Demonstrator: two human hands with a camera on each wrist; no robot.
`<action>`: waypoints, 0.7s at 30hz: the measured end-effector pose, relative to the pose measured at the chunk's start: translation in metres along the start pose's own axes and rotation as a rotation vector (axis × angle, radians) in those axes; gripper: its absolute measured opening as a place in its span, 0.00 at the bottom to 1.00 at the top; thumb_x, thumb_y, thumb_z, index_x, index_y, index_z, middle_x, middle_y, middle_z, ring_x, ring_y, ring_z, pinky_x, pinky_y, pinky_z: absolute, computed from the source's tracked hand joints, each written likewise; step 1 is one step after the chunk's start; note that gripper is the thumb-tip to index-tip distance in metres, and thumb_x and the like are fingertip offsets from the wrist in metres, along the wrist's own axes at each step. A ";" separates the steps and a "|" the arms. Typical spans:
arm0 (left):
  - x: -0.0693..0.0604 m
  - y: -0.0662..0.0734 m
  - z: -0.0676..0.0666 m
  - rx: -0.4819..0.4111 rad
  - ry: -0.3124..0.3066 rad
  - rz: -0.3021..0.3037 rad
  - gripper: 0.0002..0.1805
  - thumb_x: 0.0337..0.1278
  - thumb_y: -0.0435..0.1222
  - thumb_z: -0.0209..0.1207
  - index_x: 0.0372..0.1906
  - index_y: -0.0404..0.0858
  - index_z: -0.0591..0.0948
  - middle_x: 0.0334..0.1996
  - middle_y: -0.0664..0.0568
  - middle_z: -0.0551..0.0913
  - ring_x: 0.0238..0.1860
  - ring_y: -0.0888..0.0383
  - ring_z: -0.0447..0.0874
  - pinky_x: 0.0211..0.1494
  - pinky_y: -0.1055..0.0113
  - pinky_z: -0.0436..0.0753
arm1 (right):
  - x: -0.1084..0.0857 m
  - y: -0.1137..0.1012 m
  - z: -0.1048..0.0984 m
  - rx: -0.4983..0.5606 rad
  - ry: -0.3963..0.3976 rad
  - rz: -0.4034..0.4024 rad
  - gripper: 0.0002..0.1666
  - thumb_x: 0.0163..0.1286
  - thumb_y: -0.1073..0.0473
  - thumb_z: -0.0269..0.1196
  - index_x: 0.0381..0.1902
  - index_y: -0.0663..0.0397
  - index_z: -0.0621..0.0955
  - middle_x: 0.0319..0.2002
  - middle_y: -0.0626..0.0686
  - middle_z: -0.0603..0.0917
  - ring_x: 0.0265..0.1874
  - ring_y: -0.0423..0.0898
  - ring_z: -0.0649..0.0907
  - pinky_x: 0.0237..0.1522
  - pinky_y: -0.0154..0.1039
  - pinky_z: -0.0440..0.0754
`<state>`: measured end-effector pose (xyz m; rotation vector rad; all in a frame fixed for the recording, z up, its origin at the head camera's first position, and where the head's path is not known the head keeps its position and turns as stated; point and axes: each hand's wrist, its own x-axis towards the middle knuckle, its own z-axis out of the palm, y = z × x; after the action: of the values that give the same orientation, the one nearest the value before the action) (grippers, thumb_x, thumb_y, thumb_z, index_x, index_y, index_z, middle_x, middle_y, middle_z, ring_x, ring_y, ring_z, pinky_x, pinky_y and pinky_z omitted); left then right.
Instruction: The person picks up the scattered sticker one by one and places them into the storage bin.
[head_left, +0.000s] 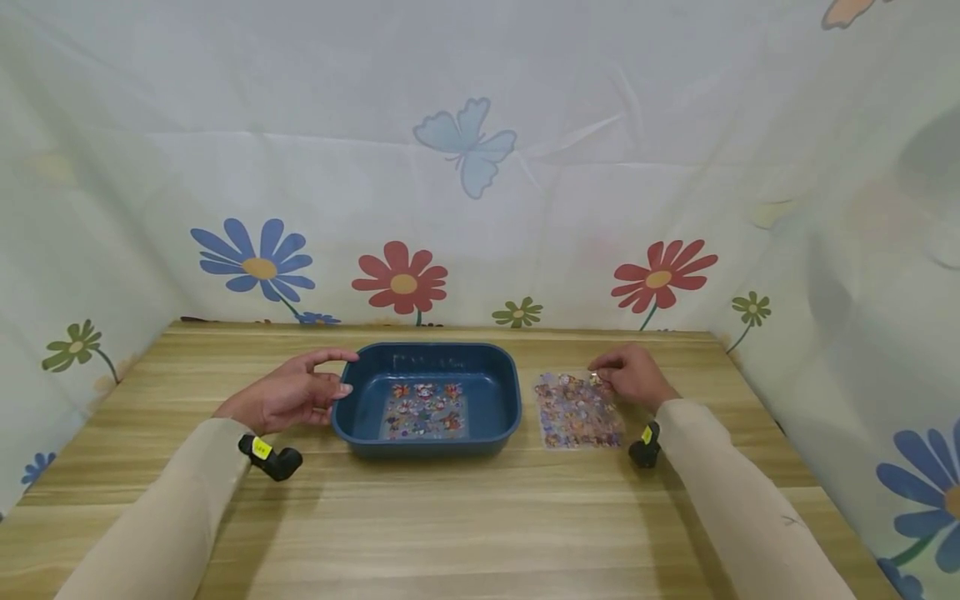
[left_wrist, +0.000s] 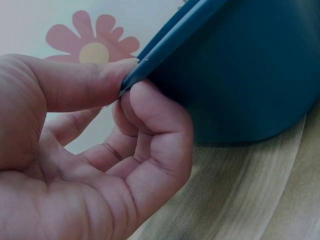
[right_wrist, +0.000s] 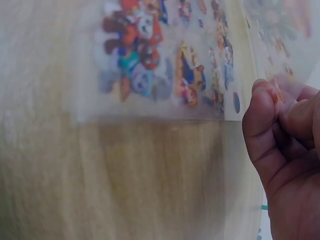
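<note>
In left hand (head_left: 285,393), pinches tub (head_left: 427,448) by left rim; in right hand (head_left: 636,375), pinches sticker sheet (head_left: 573,417) by far-right corner, mostly left of grip.

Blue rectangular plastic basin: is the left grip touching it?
Touching. The left wrist view shows the left grip pinching the blue basin by its rim, with no gap.

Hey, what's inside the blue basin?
The blue basin holds a see-through sheet bearing small colourful pictures. The basin's near wall hides its own inner face and perhaps the sheet's near edge.
</note>
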<state>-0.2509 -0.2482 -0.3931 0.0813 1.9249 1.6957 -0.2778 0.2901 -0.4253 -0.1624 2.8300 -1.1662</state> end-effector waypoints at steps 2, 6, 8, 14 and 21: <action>0.000 0.000 0.000 0.004 0.001 0.000 0.38 0.72 0.33 0.62 0.80 0.47 0.57 0.33 0.52 0.77 0.31 0.54 0.79 0.41 0.62 0.86 | -0.001 -0.002 -0.001 0.027 -0.009 0.022 0.14 0.76 0.70 0.57 0.51 0.65 0.88 0.43 0.62 0.88 0.30 0.47 0.81 0.31 0.36 0.80; 0.000 0.000 -0.001 0.012 0.005 -0.003 0.39 0.72 0.34 0.62 0.80 0.47 0.57 0.33 0.52 0.77 0.31 0.54 0.79 0.41 0.62 0.86 | -0.002 -0.006 -0.003 0.083 -0.037 0.046 0.15 0.77 0.70 0.56 0.53 0.65 0.87 0.43 0.61 0.87 0.32 0.48 0.82 0.34 0.37 0.82; -0.001 0.000 0.000 0.011 0.005 -0.005 0.39 0.72 0.34 0.62 0.80 0.47 0.57 0.33 0.52 0.77 0.31 0.54 0.79 0.41 0.62 0.86 | -0.002 -0.006 -0.004 0.100 -0.046 0.039 0.15 0.77 0.70 0.56 0.53 0.66 0.86 0.42 0.61 0.87 0.31 0.47 0.83 0.33 0.37 0.83; 0.000 0.000 0.001 -0.009 0.003 -0.007 0.39 0.72 0.33 0.62 0.80 0.47 0.57 0.31 0.53 0.76 0.30 0.55 0.79 0.41 0.62 0.86 | -0.002 -0.008 -0.010 0.087 -0.048 -0.018 0.14 0.75 0.71 0.58 0.51 0.67 0.87 0.41 0.62 0.89 0.29 0.45 0.84 0.31 0.36 0.84; 0.000 0.001 0.001 -0.033 -0.005 -0.002 0.39 0.73 0.34 0.61 0.81 0.45 0.56 0.33 0.53 0.79 0.30 0.57 0.83 0.44 0.61 0.88 | -0.004 -0.015 -0.017 0.099 -0.071 -0.052 0.15 0.77 0.71 0.56 0.54 0.72 0.85 0.42 0.64 0.88 0.30 0.44 0.84 0.33 0.36 0.85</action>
<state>-0.2502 -0.2471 -0.3924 0.0712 1.8923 1.7236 -0.2747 0.2914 -0.4024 -0.2665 2.7152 -1.2810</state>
